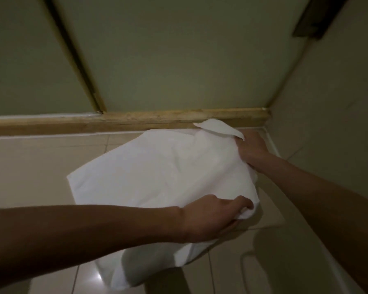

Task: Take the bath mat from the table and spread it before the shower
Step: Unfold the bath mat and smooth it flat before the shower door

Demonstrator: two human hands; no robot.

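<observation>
Two hands hold a white bath mat [157, 172] over the pale tiled floor [30, 166], as seen from the head camera looking down. The left hand [210, 217] reaches in from the left at the near edge of the mat, its fingers [240, 201] curled round a bunched fold of cloth with the thumb on top. The right hand [252, 149] comes in from the right and grips the far right corner; its fingers are tucked under the cloth and mostly hidden, and a small flap of the mat sticks up just above them. Between the two hands the mat lies roughly flat, with soft creases, while a loose part hangs down below the left forearm toward the bottom of the view. A shadow falls on the tiles under the mat's right edge; whether its left corner touches the floor cannot be told. The far edge of the mat lies just beside a worn wooden sill [136, 120] that runs across the view at the foot of the greenish shower panels [168, 60]. A plain wall [338, 124] meets the sill at the right.
</observation>
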